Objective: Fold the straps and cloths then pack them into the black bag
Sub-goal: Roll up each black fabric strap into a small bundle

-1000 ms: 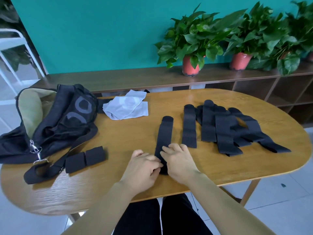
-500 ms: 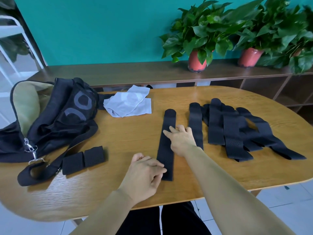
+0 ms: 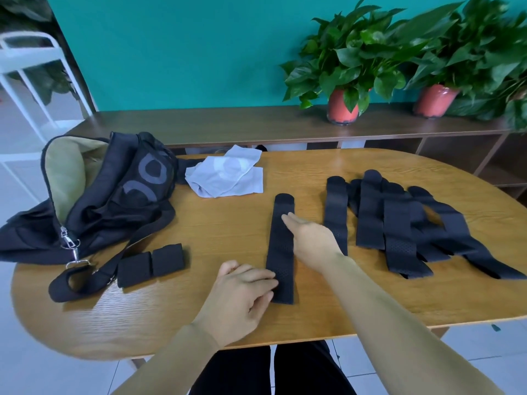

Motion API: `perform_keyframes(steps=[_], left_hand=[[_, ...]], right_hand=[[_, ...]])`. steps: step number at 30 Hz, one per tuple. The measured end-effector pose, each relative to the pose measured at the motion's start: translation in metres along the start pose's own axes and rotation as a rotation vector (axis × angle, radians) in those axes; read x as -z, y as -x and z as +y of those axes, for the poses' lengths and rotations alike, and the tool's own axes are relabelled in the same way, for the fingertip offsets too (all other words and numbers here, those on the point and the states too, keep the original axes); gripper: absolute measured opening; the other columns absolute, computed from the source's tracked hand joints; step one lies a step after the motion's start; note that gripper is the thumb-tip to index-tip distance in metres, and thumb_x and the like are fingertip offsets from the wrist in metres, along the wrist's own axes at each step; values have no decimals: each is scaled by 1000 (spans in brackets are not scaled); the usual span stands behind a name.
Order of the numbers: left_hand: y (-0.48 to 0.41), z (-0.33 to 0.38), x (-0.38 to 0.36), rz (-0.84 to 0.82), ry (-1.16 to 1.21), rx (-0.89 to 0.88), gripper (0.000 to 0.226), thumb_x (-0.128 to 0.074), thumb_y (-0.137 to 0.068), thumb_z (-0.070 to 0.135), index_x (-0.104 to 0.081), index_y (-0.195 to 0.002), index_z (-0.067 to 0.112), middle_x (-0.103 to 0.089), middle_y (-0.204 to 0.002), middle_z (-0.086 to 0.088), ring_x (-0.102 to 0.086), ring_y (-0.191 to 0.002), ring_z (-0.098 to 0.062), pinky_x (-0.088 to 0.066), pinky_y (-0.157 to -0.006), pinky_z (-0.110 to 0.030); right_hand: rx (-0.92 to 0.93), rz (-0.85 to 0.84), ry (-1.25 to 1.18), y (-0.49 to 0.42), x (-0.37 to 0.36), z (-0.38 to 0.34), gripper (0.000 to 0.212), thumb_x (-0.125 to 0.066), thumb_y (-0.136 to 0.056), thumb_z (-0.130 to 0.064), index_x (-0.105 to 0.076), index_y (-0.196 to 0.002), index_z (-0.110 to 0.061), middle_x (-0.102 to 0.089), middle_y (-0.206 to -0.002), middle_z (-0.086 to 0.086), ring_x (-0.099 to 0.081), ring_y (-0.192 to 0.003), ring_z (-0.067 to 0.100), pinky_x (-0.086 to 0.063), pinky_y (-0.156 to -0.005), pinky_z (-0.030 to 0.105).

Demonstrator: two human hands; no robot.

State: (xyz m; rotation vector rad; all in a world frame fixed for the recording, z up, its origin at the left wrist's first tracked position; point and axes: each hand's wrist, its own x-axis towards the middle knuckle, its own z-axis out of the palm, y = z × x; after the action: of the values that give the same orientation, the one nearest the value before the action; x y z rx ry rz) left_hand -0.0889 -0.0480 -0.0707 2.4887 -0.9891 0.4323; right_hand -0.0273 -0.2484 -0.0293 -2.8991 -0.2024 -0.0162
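Black bag (image 3: 114,195) slumped at the left end of the bench (image 3: 228,229), mouth open toward the left, pale lining showing. Just in front of it, two folded straps (image 3: 151,265) side by side. Behind and to the right, grey cloths (image 3: 225,175) in a loose heap, not yet folded as far as can be judged. Then the single strap (image 3: 281,246) in work — flat, long axis running straight away from the body, near end by the bench edge. Left hand (image 3: 242,295) at that near end, fingers bent, tips on the strap's left edge; pinching or only pressing, impossible to tell. Right hand (image 3: 310,238) released, fingers straight, reaching in from the right over the far half, tips just short of the far end — likely the nearer hand for bringing that end back over. Touching or hovering unclear, slightly blurred. Further right, unfolded straps (image 3: 399,229) overlapping in a pile; count hard to make out, rightmost ends blurred. Behind the bench, a shelf (image 3: 256,124) with potted plants (image 3: 342,106), cut off at the right
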Motion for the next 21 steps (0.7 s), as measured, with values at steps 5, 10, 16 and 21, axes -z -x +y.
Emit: perform_keyframes(steps=[5,10,16,21], left_hand=[[4,-3,13,-99,-13,45,51,-53,-82,43,-57,-131,31,-47,-140,19,-39,-130,1,-5,-108,-19],[-6,6,8,-200,-22,8,51,-54,-85,34,-52,-136,28,-52,-138,15,-43,-127,1,-9,-104,-17],[-14,13,3,-86,37,176,34,-51,-97,30,-55,-131,34,-70,-104,13,-59,-87,-4,-27,-94,-26],[-28,4,-12,31,291,456,41,-62,-92,24,-56,-132,24,-72,-101,7,-66,-94,-8,-50,-92,-34]], right_hand=[[127,246,-199,60,-2,-2,41,-48,-90,-6,-58,-129,-14,-62,-126,1,-54,-118,18,-46,-97,32],[179,-55,-264,106,-8,-18,72,-52,-76,-24,-35,-146,-26,-37,-148,-11,-29,-137,5,-23,-113,25],[8,226,-397,97,-32,-20,47,-54,-90,-15,-49,-136,-22,-65,-120,-4,-60,-106,11,-47,-92,26],[-165,355,-454,75,-39,-27,36,-55,-92,-17,-56,-129,-16,-67,-97,0,-62,-86,17,-50,-74,29]])
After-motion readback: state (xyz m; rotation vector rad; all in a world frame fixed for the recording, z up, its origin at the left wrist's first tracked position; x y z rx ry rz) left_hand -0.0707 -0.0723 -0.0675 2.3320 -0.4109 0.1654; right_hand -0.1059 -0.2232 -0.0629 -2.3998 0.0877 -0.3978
